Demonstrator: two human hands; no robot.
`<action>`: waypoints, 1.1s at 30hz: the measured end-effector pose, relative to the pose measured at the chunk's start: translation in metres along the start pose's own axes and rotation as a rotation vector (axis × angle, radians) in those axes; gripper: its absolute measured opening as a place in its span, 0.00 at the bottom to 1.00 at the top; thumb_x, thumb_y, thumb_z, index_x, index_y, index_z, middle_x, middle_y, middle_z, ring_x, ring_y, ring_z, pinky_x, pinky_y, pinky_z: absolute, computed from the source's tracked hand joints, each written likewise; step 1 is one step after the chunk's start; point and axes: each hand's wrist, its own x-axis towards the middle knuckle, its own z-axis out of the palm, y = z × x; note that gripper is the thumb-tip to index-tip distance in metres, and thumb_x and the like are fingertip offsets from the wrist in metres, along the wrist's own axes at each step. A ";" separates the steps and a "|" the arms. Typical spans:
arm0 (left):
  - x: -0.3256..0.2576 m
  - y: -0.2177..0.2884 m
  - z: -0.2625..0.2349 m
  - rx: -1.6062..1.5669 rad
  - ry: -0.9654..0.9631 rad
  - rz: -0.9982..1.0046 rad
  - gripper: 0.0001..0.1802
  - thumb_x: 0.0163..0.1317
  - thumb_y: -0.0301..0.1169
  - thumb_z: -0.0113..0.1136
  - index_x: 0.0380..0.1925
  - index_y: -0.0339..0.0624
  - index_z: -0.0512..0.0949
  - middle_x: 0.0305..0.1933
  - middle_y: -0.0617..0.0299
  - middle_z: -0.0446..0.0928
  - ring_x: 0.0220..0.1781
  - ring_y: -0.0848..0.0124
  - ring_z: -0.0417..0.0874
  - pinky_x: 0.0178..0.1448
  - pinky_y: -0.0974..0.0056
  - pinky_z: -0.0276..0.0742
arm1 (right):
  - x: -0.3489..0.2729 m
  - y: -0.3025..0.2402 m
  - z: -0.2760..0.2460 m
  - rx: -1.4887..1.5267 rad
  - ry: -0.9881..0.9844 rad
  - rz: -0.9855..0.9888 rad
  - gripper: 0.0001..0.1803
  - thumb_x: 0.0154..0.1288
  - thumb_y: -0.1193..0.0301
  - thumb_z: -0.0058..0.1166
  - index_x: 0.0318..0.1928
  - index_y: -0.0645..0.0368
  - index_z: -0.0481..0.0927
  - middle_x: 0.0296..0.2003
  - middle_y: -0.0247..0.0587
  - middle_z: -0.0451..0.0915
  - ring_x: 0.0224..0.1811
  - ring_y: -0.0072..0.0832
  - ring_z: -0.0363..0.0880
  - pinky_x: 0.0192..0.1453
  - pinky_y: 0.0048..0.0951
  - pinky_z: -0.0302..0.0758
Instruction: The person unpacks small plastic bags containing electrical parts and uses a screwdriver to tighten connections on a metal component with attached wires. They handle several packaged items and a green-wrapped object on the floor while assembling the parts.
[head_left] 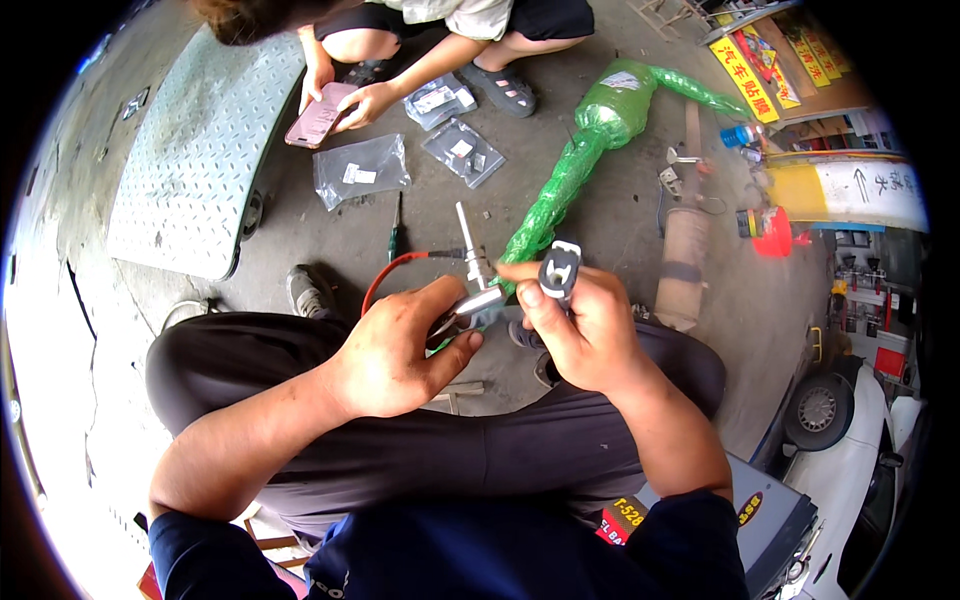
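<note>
My left hand grips a small metal fitting with a thin rod standing up from it and a red wire looping off to the left. My right hand holds a grey plastic connector upright between thumb and fingers, right beside the metal fitting. Both hands are above my knees, which are in dark trousers. Part of the fitting is hidden under my left fingers.
A long part wrapped in green film lies on the concrete floor ahead. A crouching person holds a pink phone among clear plastic bags. A screwdriver, a metal tread plate, a rusty cylinder and a red funnel lie around.
</note>
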 end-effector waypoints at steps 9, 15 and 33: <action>0.003 0.000 0.003 -0.038 0.052 -0.012 0.12 0.71 0.29 0.68 0.45 0.36 0.74 0.30 0.50 0.78 0.32 0.51 0.81 0.39 0.51 0.75 | 0.001 0.002 -0.001 -0.021 0.029 0.029 0.19 0.79 0.67 0.62 0.65 0.60 0.85 0.25 0.41 0.82 0.23 0.31 0.81 0.30 0.36 0.74; 0.005 0.005 -0.003 0.027 0.027 0.008 0.11 0.71 0.27 0.67 0.45 0.35 0.74 0.28 0.51 0.79 0.30 0.54 0.81 0.38 0.53 0.76 | 0.004 -0.006 -0.003 -0.032 0.014 -0.011 0.19 0.81 0.66 0.60 0.65 0.59 0.85 0.27 0.44 0.84 0.25 0.36 0.85 0.32 0.37 0.77; 0.012 0.010 -0.002 -0.250 -0.001 -0.309 0.14 0.77 0.34 0.68 0.47 0.39 0.73 0.35 0.62 0.76 0.39 0.75 0.76 0.45 0.62 0.77 | 0.005 0.010 0.009 0.078 -0.017 0.282 0.16 0.81 0.62 0.58 0.53 0.64 0.80 0.31 0.50 0.86 0.34 0.46 0.88 0.41 0.44 0.80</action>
